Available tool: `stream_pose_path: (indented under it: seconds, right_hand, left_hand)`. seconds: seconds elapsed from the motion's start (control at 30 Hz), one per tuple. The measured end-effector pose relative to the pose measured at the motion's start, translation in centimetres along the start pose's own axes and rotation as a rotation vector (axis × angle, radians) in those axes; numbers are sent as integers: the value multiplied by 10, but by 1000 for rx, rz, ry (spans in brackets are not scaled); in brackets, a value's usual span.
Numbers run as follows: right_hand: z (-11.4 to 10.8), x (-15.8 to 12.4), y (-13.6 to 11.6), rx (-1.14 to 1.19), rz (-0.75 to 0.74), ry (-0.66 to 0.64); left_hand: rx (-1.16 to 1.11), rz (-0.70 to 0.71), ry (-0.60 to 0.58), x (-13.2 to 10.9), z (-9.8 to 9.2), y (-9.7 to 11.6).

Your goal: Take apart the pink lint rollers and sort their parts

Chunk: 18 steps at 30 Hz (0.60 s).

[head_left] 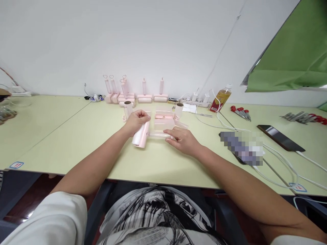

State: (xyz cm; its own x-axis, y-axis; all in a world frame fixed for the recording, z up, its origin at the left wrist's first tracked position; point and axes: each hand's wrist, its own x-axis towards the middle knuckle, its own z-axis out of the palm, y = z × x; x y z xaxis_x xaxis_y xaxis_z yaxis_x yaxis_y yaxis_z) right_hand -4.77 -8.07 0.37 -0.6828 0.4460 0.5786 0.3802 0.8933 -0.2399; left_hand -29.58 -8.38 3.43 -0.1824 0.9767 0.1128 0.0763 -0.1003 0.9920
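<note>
A lint roller (144,134) with a white sticky roll, a pink cover and a clear handle lies across both hands, just above the pale green table. My left hand (137,123) is closed on the upper end of its roll. My right hand (182,138) pinches the end of the clear handle (159,134) between thumb and fingers. Just behind the hands are a cardboard-cored roll (128,107), a second roll (179,109) and several pink and clear plastic parts (164,116). My left hand partly covers the parts at the left.
Several upright pink lint rollers (144,95) line the wall. To the right are a drink bottle (221,98), a power strip (195,103), white cables, a phone (280,137), a second phone with a blurred screen (240,149) and red-handled tools (240,113).
</note>
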Motion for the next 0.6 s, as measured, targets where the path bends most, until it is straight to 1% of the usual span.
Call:
stream_pose_path:
  seconds: [0.17,0.27,0.33,0.4,0.43,0.5,0.53,0.6]
  right_hand:
    - [2,-1,1,15,4,-11]
    - [4,-1,1,34,27,-43]
    - [5,1,1,33,82,-74]
    - [4,3,0,-2,183,-135]
    - [3,4,0,-32,240,-179]
    - [1,6,0,-80,329,-262]
    - [-1,6,2,-76,348,-283]
    - [-4,6,7,17,344,-271]
  left_hand:
    - [-17,-19,-28,-2,4,-4]
    - [26,-33,-8,-3,7,-6]
    - [49,-45,14,-4,9,-6]
    - [42,-66,27,-7,12,-3]
    - [23,-74,19,-9,15,-1]
    - [-58,-56,-42,-12,19,3]
    - [-106,-23,-84,-13,20,5]
    - [-147,87,-150,-12,19,4]
